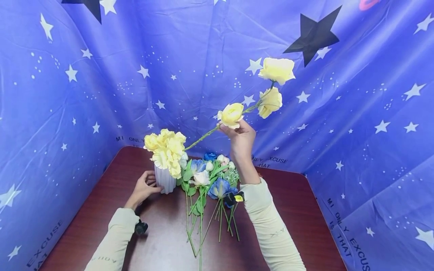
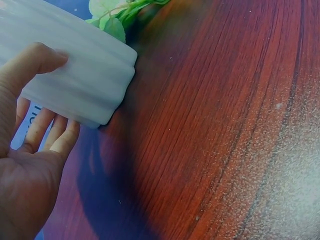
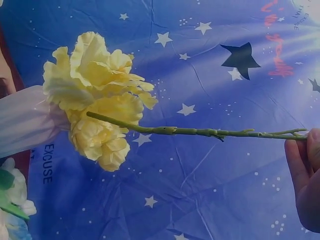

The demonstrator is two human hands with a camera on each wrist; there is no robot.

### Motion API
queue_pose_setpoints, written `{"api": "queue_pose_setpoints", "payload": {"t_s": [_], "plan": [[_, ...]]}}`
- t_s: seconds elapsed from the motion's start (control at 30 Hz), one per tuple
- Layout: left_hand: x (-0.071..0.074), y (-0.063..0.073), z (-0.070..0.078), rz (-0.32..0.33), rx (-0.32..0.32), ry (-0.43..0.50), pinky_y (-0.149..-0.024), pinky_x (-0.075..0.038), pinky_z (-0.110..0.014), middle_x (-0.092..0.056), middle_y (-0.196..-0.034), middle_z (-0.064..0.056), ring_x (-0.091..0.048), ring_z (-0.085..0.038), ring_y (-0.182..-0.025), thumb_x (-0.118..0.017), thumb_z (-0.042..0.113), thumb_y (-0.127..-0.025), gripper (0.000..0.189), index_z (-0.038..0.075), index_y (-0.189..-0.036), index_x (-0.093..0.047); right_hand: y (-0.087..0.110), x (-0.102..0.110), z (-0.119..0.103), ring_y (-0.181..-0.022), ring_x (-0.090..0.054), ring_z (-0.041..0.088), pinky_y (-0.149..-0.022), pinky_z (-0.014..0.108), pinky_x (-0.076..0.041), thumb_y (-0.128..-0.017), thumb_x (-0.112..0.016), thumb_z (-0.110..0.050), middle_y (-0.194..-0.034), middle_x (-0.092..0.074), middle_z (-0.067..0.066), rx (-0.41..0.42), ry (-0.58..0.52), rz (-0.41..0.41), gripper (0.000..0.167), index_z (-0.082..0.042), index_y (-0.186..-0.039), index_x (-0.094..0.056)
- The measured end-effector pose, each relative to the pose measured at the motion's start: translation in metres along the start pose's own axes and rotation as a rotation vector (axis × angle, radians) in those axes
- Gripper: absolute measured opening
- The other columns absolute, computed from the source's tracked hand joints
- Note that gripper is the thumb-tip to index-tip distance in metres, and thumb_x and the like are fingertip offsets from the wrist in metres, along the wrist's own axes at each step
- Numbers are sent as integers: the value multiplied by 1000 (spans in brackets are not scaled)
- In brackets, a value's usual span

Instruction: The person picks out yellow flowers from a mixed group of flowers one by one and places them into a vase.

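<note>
A white fluted vase [image 1: 165, 180] stands on the table with a bunch of yellow flowers [image 1: 166, 148] in its mouth. My left hand [image 1: 145, 189] holds the vase low on its left side, the thumb [image 2: 50, 59] across its near face. Raised to the right, my right hand [image 1: 243, 141] pinches the green stem [image 3: 200, 131] of a yellow flower spray [image 1: 276, 70] just under its blooms. The spray slants, blooms up and to the right. In the right wrist view the stem's cut end lies in front of the bunched yellow petals [image 3: 100, 75]; whether they touch, I cannot tell.
Right of the vase, blue and white flowers [image 1: 220, 188] lie in a pile, green stems [image 1: 200, 233] pointing toward me. The dark red table [image 1: 162, 241] is bordered by a blue star-printed cloth [image 1: 190, 75] at the back and sides.
</note>
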State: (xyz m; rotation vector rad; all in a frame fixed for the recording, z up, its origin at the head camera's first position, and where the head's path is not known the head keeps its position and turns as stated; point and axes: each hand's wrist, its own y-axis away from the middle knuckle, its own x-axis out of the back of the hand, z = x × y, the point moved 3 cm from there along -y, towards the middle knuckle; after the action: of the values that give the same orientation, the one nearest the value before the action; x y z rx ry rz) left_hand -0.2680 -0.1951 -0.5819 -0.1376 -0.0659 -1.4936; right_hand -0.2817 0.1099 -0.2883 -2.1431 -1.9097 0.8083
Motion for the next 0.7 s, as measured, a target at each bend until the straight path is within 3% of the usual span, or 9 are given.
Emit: {"api": "queue_pose_setpoints", "payload": {"t_s": [0.17,0.4,0.7], "plan": [[0,1,1,-2,-4,-5,-111,-48,-47,-56,-122,-27,-58,-36,-117,-83,-7,-73,73,-8,-134,-43,0,-2,4,-78,-74,12,-78,34,-64,-81,-69,21,-92,-75,3,-6,12,-17,39,13,-119,-67],[1,2,0,-19,-2,-8,-112,-47,-50,-56,-125,-29,-57,-42,-123,-83,-7,-74,73,-8,-135,-42,3,-6,12,-83,-75,13,-78,34,-64,-79,-66,25,-112,-72,28,-26,28,-34,44,12,-121,-67],[2,3,1,-34,-8,7,-113,-46,-51,-55,-129,-29,-56,-41,-125,-84,-4,-76,74,-7,-137,-42,3,-12,15,-89,-73,11,-81,36,-64,-77,-72,21,-113,-70,32,20,107,-96,40,12,-116,-70]]}}
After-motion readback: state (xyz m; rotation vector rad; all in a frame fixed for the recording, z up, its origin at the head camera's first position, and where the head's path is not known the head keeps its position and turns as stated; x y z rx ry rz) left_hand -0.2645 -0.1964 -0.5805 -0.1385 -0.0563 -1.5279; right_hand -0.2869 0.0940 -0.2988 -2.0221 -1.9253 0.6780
